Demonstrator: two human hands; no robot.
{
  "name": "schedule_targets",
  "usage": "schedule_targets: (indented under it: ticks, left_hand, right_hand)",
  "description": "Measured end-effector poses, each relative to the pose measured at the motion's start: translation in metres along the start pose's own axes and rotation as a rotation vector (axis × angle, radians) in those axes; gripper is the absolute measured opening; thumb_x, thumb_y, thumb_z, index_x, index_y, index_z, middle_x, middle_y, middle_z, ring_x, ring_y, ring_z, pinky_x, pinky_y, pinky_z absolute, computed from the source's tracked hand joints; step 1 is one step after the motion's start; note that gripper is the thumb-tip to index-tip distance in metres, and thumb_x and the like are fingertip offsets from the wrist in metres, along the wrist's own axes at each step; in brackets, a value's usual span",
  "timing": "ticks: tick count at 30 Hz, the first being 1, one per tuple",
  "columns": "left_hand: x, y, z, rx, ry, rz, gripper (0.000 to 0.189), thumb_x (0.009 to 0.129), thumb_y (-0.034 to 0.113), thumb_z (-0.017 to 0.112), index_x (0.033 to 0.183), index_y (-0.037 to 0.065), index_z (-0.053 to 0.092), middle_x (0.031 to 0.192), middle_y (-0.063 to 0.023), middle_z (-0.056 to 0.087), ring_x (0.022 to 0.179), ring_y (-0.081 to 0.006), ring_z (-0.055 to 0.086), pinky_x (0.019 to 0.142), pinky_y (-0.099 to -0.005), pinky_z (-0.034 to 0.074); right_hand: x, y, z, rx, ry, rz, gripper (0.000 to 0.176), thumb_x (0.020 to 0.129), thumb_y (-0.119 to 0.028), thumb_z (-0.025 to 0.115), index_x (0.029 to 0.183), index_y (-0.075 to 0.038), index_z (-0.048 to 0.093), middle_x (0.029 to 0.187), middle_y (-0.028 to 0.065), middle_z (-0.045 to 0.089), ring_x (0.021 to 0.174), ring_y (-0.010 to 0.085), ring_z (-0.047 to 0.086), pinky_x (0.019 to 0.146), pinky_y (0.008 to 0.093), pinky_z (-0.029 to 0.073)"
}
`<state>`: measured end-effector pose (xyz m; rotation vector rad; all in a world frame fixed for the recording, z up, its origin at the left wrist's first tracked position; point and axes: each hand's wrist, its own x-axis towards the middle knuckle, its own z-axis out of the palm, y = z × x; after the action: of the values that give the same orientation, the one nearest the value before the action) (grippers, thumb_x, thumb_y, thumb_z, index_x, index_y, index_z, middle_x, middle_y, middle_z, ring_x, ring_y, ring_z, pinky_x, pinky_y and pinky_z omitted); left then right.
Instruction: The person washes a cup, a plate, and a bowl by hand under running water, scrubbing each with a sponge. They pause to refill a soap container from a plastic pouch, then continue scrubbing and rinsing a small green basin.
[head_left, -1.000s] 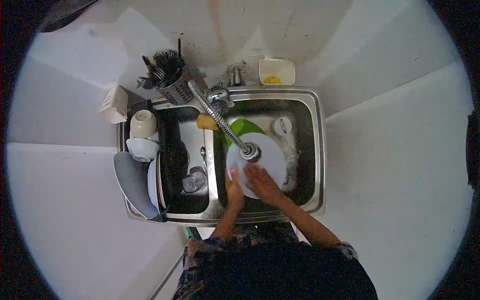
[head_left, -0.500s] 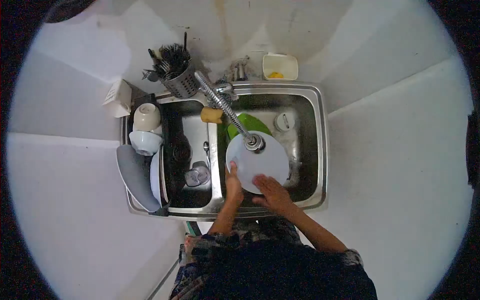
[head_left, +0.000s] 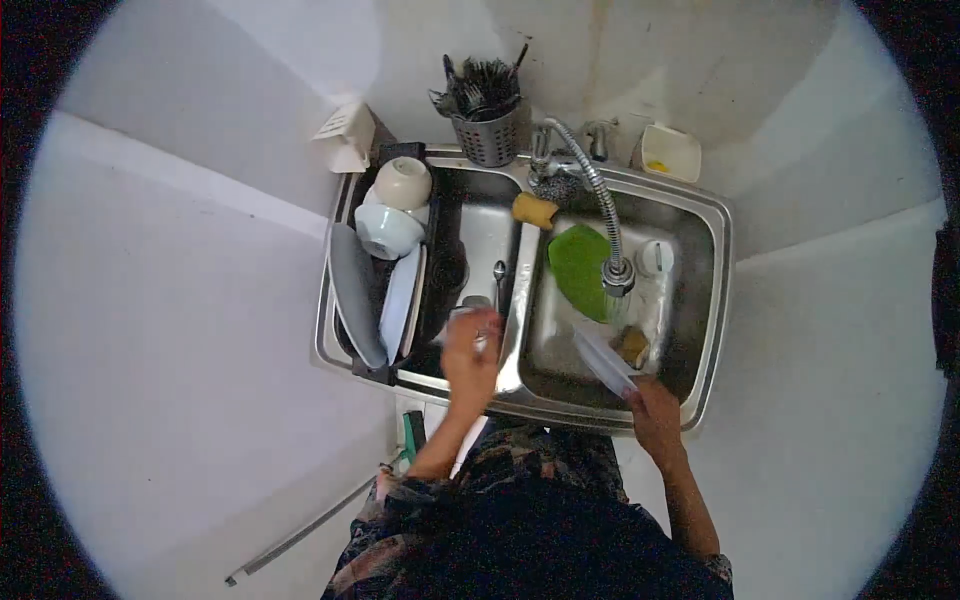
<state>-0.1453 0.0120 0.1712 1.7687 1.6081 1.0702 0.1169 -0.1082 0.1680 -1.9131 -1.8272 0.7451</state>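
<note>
I see white countertop [head_left: 150,330] spreading left and right of steel double-basin sink [head_left: 716,300]. White wall [head_left: 740,70] behind, faint brownish streak near its middle. Soft bright patch [head_left: 330,40] upper left; light otherwise even.

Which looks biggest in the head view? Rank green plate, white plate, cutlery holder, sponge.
1. green plate
2. cutlery holder
3. sponge
Unranked: white plate, in the right hand, shows nearly edge-on.

I log steel double sink [head_left: 722,300] centre frame, set in white counter [head_left: 180,330]. Right basin: green plate [head_left: 580,270], white plug [head_left: 651,257]. Divider: yellow sponge [head_left: 534,210]. Top rim: cutlery caddy [head_left: 487,135], white tub [head_left: 671,152].
</note>
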Motion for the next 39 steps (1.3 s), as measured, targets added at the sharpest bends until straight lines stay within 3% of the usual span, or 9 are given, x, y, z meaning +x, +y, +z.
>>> schedule_targets:
  ticks: [4,6,10,12,15,16,26,33,39]
  left_hand:
    - [0.026,-0.019,-0.065,0.399,0.218,0.174,0.016,0.079,0.011,0.061,0.093,0.004,0.059,0.109,-0.0123,0.057,0.102,-0.0314,0.050,0.091,-0.0416,0.037]
    - [0.030,-0.023,-0.082,0.521,0.316,0.196,0.019,0.079,0.015,0.062,0.095,0.004,0.059,0.112,-0.0114,0.056,0.105,-0.0304,0.049,0.093,-0.0420,0.035]
    - [0.030,-0.043,-0.083,0.531,0.111,0.153,0.042,0.073,0.014,0.066,0.112,0.005,0.053,0.123,-0.0158,0.048,0.117,-0.0361,0.040,0.098,-0.0438,0.032]
    - [0.037,-0.049,-0.077,0.567,-0.046,0.217,0.059,0.072,0.013,0.067,0.126,0.007,0.044,0.128,-0.0177,0.043,0.121,-0.0376,0.036,0.101,-0.0453,0.031]
    - [0.040,-0.069,-0.080,0.555,-0.107,0.143,0.065,0.072,0.010,0.062,0.132,0.008,0.037,0.131,-0.0203,0.040,0.122,-0.0372,0.037,0.101,-0.0442,0.032]
    - [0.039,-0.074,-0.082,0.478,-0.132,0.043,0.063,0.073,0.008,0.060,0.132,0.008,0.038,0.131,-0.0208,0.040,0.121,-0.0369,0.039,0.100,-0.0432,0.033]
    - [0.039,-0.091,-0.102,0.413,-0.107,0.047,0.057,0.079,0.006,0.055,0.133,0.003,0.036,0.136,-0.0223,0.036,0.127,-0.0368,0.033,0.102,-0.0413,0.031]
    - [0.038,-0.095,-0.098,0.314,-0.085,0.046,0.054,0.081,0.006,0.054,0.132,0.002,0.037,0.136,-0.0232,0.035,0.129,-0.0379,0.030,0.105,-0.0419,0.026]
    - [0.039,-0.099,-0.103,0.298,-0.061,0.013,0.055,0.080,0.006,0.054,0.132,0.003,0.038,0.137,-0.0220,0.035,0.129,-0.0369,0.030,0.105,-0.0425,0.025]
  right_hand:
    - [0.018,-0.060,-0.015,0.241,-0.018,0.245,0.030,0.086,-0.022,0.057,0.104,0.001,0.054,0.086,0.0202,0.059,0.079,0.0303,0.060,0.073,0.0379,0.045]
    - [0.029,-0.075,-0.008,0.348,0.252,0.249,0.033,0.085,-0.020,0.059,0.110,0.000,0.054,0.095,0.0151,0.060,0.087,0.0217,0.058,0.077,0.0341,0.044]
    - [0.074,-0.105,0.041,0.692,0.288,0.368,0.036,0.084,-0.018,0.061,0.115,-0.001,0.052,0.105,0.0099,0.058,0.094,0.0169,0.054,0.081,0.0324,0.043]
    - [0.096,-0.129,0.066,1.547,0.289,0.436,0.036,0.085,-0.016,0.060,0.117,-0.002,0.050,0.111,0.0070,0.055,0.098,0.0162,0.052,0.085,0.0310,0.042]
    - [0.110,-0.136,0.096,1.667,0.230,0.405,0.036,0.086,-0.013,0.058,0.119,-0.001,0.048,0.111,0.0063,0.055,0.099,0.0163,0.052,0.088,0.0314,0.041]
    - [0.112,-0.140,0.103,1.669,0.232,0.405,0.036,0.086,-0.013,0.058,0.119,-0.001,0.048,0.111,0.0063,0.055,0.099,0.0163,0.052,0.088,0.0314,0.041]
    - [0.117,-0.166,0.154,1.455,0.161,0.451,0.029,0.089,-0.013,0.054,0.114,0.000,0.048,0.107,0.0098,0.056,0.096,0.0175,0.053,0.088,0.0305,0.041]
    - [0.134,-0.190,0.202,1.091,0.033,0.314,0.024,0.089,-0.012,0.052,0.108,0.001,0.052,0.098,0.0045,0.058,0.088,0.0108,0.050,0.080,0.0259,0.040]
    - [0.140,-0.212,0.209,1.048,0.059,0.186,0.026,0.085,-0.009,0.053,0.109,0.001,0.050,0.101,0.0096,0.060,0.089,0.0173,0.055,0.082,0.0301,0.042]
